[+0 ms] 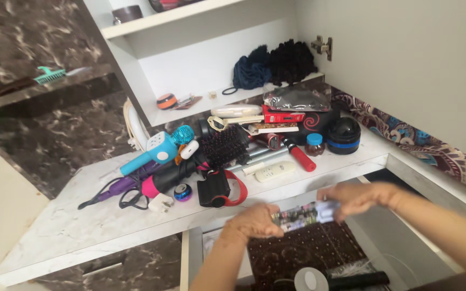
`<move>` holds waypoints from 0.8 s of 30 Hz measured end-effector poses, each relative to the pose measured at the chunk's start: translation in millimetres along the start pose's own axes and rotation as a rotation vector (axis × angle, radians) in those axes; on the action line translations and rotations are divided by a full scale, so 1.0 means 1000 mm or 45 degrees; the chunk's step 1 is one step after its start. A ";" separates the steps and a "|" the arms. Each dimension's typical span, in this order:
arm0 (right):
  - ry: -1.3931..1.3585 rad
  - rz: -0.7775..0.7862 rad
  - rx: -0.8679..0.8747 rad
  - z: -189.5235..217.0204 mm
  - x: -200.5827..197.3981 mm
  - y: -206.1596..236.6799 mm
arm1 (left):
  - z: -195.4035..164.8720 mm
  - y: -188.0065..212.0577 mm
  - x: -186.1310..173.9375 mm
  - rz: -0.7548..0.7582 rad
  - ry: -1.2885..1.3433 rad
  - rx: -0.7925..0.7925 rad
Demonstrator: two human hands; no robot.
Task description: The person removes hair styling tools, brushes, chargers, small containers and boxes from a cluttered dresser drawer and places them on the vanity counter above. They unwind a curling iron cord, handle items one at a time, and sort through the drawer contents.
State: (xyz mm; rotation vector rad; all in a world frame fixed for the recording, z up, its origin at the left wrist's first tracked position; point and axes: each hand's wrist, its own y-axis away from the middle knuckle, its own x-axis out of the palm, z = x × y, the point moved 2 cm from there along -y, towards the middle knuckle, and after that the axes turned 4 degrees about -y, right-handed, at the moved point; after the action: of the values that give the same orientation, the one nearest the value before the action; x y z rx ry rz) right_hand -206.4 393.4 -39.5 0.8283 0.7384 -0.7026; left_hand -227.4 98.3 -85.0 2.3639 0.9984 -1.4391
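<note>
My left hand (254, 222) and my right hand (358, 197) both grip a small flat patterned packet (303, 214), one hand at each end, held over an open white drawer (405, 178). The image of the hands is blurred. Inside the drawer lies a dark brown patterned cloth (303, 253), a white round object (311, 280) and a black cylindrical item (357, 280). Just beyond my hands, on the white counter (82, 221), sit a white remote (274, 171) and a black and red item (219, 188).
The counter holds a pile: a blue microphone-shaped device (155, 152), a round black brush (225, 145), a purple styling iron (117, 188), a black dome-shaped jar (343, 134), a red box (282, 116). White shelves (190, 24) stand behind, with dark hair pieces (276, 67). A patterned cloth (416, 137) lies along the right wall.
</note>
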 end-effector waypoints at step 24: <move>0.110 -1.452 -0.504 0.054 -0.224 -0.031 | -0.061 -0.116 -0.184 -1.206 -0.169 -0.010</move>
State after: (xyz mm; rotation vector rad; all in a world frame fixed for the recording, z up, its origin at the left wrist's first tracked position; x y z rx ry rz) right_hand -337.7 389.8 152.1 -0.0029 1.3861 -1.4621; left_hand -312.8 134.0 121.4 1.7724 2.2296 -1.7817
